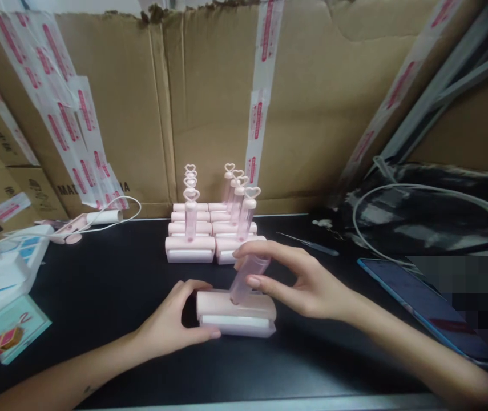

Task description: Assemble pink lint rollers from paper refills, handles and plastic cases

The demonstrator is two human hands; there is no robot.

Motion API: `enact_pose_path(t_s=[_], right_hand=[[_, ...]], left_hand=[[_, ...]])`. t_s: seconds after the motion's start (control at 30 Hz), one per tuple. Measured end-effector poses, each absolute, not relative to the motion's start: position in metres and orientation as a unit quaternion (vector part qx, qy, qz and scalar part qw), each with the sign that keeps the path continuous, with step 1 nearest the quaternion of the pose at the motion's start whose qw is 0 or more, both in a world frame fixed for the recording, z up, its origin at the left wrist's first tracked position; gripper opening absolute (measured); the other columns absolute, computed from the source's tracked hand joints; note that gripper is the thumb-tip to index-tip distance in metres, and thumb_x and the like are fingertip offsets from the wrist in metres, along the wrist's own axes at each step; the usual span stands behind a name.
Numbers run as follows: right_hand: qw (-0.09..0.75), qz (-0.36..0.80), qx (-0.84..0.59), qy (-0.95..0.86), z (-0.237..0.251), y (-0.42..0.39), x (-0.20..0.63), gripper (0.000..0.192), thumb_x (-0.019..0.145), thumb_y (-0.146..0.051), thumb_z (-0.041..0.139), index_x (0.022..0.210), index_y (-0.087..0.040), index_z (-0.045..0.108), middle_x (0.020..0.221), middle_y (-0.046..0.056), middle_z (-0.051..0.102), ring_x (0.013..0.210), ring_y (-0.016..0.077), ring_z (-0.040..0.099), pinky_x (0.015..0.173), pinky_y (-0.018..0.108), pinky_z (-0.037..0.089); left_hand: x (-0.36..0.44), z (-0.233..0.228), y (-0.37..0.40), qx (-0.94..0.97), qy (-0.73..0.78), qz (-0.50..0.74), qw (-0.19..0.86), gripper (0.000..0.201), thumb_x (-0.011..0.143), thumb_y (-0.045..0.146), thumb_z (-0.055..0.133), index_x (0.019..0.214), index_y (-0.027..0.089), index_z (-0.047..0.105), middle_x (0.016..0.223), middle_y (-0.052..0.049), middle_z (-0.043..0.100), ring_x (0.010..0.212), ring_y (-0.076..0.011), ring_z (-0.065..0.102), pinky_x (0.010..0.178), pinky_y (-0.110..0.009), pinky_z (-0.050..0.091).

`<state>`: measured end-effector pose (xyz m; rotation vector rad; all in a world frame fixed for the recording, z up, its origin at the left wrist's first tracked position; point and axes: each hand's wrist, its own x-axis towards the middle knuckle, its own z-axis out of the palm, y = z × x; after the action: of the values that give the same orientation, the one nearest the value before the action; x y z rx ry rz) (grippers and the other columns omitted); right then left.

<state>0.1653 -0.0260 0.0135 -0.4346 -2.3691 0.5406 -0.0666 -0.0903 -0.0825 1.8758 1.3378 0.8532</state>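
Nine pink gadgets (216,303), two hands (316,285), one phone (402,294)

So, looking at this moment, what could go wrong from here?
The handle leans in the right hand; a sideways push might tip the pink base, which the left hand grips only at one end. The similar pink pieces stand close behind, so a forward slip could knock them.

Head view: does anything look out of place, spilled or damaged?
The cardboard behind the black table looks damaged: its top edge is ragged. Loose white bits, too blurred to identify, lie toward the table's back right. The pink piece being held and the pink rows behind it show nothing odd.
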Motion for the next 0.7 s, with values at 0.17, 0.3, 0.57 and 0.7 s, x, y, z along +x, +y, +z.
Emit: enact_pose_path(t_s=[0.17, 0.3, 0.57, 0.7], right_hand=[[0.236, 0.265, -0.126, -0.927, 0.028, -0.016, 0.167, 0.021, 0.085, -0.021, 0.059, 0.105, -0.018, 0.059, 0.099, 0.004, 0.068, 0.089, 0.0130, 0.063, 0.081, 0.023, 0.048], [0.207, 0.285, -0.131, -0.927, 0.034, -0.011, 0.167, 0.019, 0.085, -0.023, 0.060, 0.103, -0.016, 0.059, 0.092, 0.005, 0.069, 0.082, 0.0129, 0.064, 0.075, 0.022, 0.049], [0.104, 0.302, -0.073, -0.945, 0.051, -0.008, 0.160, 0.022, 0.088, -0.020, 0.054, 0.108, -0.013, 0.058, 0.097, 0.009, 0.066, 0.089, 0.0147, 0.062, 0.079, 0.026, 0.049], [0.046, 0.343, -0.044, -0.937, 0.055, -0.006, 0.154, 0.021, 0.088, -0.018, 0.053, 0.106, -0.010, 0.058, 0.100, 0.011, 0.065, 0.091, 0.0146, 0.062, 0.078, 0.025, 0.049]], left_hand=[[-0.067, -0.082, -0.089, 0.724, 0.509, 0.319, 0.339, 0.057, 0.067, 0.038, 0.072, 0.117, 0.024, 0.049, 0.114, -0.006, 0.055, 0.108, -0.0248, 0.052, 0.098, -0.040, 0.037], [-0.066, -0.081, -0.088, 0.722, 0.513, 0.321, 0.336, 0.056, 0.066, 0.039, 0.073, 0.115, 0.023, 0.051, 0.112, -0.006, 0.056, 0.107, -0.0245, 0.052, 0.097, -0.039, 0.039], [-0.070, -0.080, -0.087, 0.734, 0.513, 0.297, 0.332, 0.067, 0.068, 0.042, 0.071, 0.128, 0.025, 0.045, 0.118, -0.008, 0.055, 0.110, -0.0248, 0.053, 0.100, -0.041, 0.037], [-0.083, -0.077, -0.080, 0.752, 0.468, 0.269, 0.380, 0.076, 0.070, 0.041, 0.071, 0.136, 0.028, 0.036, 0.127, -0.007, 0.054, 0.119, -0.0259, 0.048, 0.105, -0.043, 0.032]])
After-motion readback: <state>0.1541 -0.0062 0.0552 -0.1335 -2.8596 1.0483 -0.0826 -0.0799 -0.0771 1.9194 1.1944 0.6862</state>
